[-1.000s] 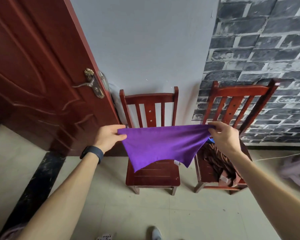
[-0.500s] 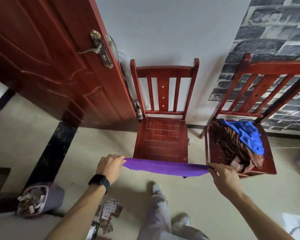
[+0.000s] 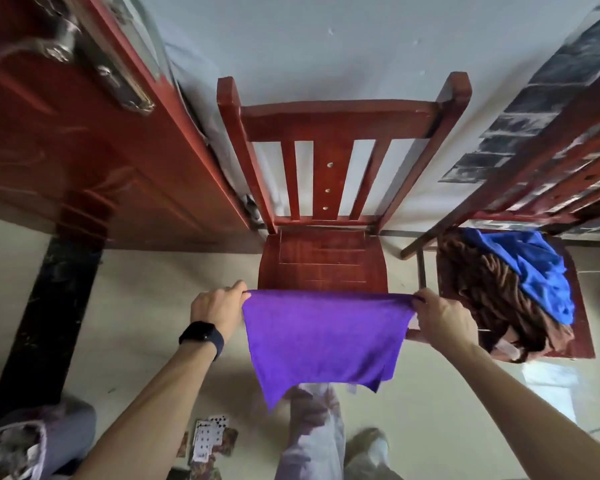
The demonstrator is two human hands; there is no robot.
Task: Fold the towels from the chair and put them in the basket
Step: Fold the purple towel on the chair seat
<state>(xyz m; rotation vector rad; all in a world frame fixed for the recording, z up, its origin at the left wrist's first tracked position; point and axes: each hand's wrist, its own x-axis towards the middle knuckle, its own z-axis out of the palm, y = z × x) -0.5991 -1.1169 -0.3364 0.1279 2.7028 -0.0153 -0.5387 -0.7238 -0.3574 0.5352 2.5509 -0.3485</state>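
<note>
Purple square microfibre towel (image 3: 323, 337), hanging just in front of the front edge of the empty red-brown wooden slat-back chair (image 3: 321, 261), top hem about level with the seat edge. Pinched at both top corners. Left hand (image 3: 215, 310) just left of the chair's front corner, fingers curled round the cloth. Right hand (image 3: 444, 317) just right of the other front corner, thumb and fingers closed on the hem.

Half a second back, was stretched taut and edge-on in roughly the same spot. Now dropped into a loose hanging sheet, with a possible second layer peeking out at the bottom right corner. Probably one fold done or about to be, with the seat a handy place to lay it flat. Not in any basket yet.

Right of the chair: a second matching wooden chair (image 3: 582, 341) piled with a brown ribbed towel (image 3: 482, 289) and a bright blue towel (image 3: 534, 268), so at least two more to go. Left of and nearer than the chair, on the floor: a lilac soft tub (image 3: 66, 434), maybe the basket, hard to say. Scattered playing cards (image 3: 208, 434) beside it.

No brand or readable writing anywhere. Just pips on the cards, plus a small white tag (image 3: 506, 348) on the brown towel, too small to read.
</note>
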